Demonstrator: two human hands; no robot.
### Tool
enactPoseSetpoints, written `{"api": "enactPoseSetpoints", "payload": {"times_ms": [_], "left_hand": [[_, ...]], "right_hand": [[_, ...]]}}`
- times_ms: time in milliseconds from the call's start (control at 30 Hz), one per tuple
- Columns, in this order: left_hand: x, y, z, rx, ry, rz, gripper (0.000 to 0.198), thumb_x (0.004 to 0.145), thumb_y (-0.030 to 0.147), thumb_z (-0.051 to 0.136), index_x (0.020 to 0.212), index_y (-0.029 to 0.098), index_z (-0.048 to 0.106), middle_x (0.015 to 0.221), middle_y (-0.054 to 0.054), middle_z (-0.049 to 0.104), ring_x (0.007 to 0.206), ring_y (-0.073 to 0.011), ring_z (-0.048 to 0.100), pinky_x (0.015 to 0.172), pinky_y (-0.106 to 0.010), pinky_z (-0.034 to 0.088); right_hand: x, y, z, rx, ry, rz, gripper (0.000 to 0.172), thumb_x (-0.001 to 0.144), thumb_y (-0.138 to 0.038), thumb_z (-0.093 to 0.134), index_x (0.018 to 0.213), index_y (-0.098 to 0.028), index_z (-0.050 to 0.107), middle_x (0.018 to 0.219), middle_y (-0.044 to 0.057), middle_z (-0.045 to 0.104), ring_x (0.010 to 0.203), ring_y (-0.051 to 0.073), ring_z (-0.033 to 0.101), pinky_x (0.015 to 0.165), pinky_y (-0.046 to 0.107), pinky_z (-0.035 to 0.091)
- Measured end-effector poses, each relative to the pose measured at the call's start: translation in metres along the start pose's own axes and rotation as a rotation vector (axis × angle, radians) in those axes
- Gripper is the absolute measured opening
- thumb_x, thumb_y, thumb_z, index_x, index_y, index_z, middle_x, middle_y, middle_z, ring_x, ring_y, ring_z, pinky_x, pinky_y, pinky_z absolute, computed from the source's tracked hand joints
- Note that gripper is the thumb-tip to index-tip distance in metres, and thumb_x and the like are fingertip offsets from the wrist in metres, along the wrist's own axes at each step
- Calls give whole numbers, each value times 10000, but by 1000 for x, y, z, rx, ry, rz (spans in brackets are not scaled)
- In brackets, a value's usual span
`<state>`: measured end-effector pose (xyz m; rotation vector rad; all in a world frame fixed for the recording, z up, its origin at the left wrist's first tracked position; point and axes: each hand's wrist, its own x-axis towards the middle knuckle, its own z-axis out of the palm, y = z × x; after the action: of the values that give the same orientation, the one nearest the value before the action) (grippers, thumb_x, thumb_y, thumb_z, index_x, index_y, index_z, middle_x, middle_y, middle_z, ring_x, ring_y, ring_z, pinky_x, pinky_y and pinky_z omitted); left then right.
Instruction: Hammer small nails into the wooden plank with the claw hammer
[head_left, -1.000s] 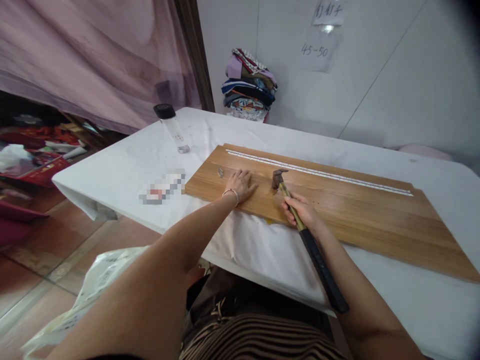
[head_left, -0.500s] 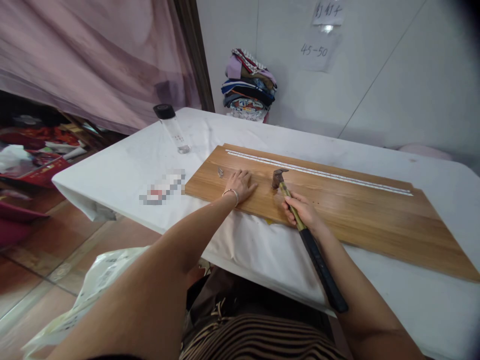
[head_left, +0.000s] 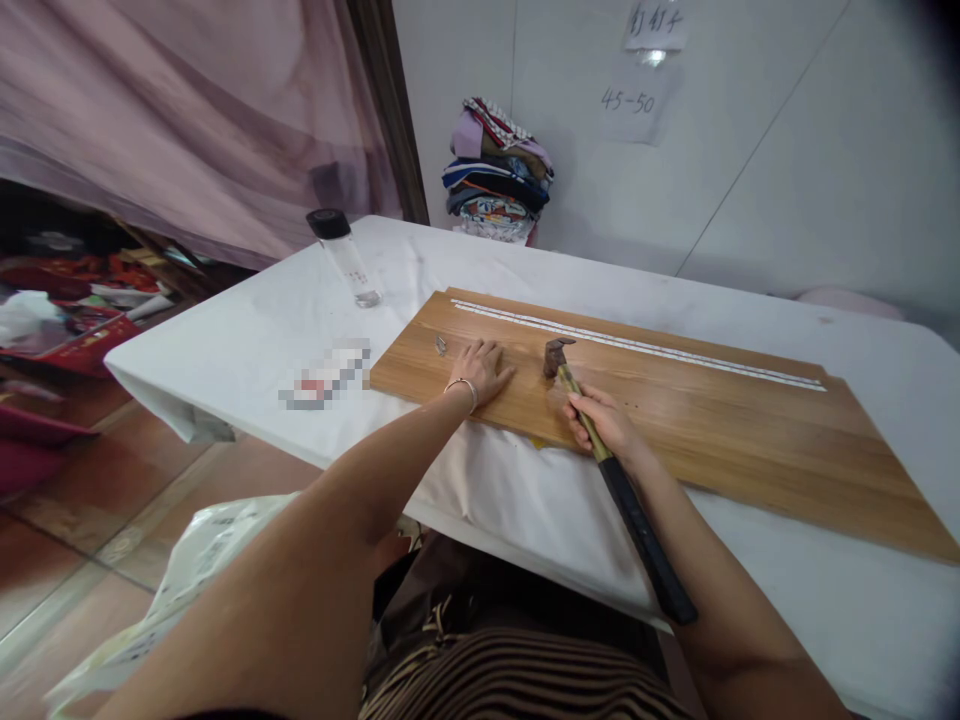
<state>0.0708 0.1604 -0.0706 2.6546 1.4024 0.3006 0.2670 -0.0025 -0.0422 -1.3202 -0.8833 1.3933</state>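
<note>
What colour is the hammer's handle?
Yellowish near the head, black along the grip; the hammer in the right hand shows best in the head view.

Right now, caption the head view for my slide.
Right hand grips a hammer, head on a wooden board; left hand lies flat on the board.

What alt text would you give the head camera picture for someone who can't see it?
A person's right hand holds a hammer with its head on a long wooden board, on a white-covered table, while the left hand lies flat on the board. A black-capped clear bottle stands to the left; folded clothes are stacked behind.
</note>
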Motion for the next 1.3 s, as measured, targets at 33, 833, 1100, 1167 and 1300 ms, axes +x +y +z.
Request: {"api": "enactPoseSetpoints", "payload": {"times_ms": [33,833,1100,1167,1300], "left_hand": [[0,0,0,-1,-2,2,444,1040,474,556,1348,178,678,1545,-134,623,1447,-340,510,1239,-481,388],[0,-2,3,-3,17,-2,423,1036,484,570,1337,215,697,1532,-111,639,1449,-324,521,1241,-471,390],[0,-1,1,-21,14,-7,432,1033,480,566,1361,226,689,1535,-109,637,1458,-328,514,1246,-479,385],[-1,-1,1,-24,12,-7,434,1032,480,567,1366,229,686,1543,-109,631,1466,-330,507,1247,-482,384],[0,-1,1,-17,10,-8,412,1033,476,569,1328,220,699,1520,-119,643,1454,-333,515,1240,-479,388]], "right_hand": [[0,0,0,-5,-5,2,474,702,-583,831,785,-243,512,582,-76,537,357,63,397,302,200,298],[0,0,1,9,3,0,439,700,-551,815,808,-245,520,608,-76,562,354,57,403,299,185,311],[-1,-1,1,-5,6,7,446,707,-565,815,794,-246,515,583,-72,546,360,69,416,302,191,320],[-1,-2,1,-13,4,9,449,708,-571,816,788,-245,517,571,-76,528,358,70,412,301,193,320],[-1,-2,2,2,10,-2,470,692,-571,832,781,-240,510,610,-73,551,353,57,408,296,190,312]]}}
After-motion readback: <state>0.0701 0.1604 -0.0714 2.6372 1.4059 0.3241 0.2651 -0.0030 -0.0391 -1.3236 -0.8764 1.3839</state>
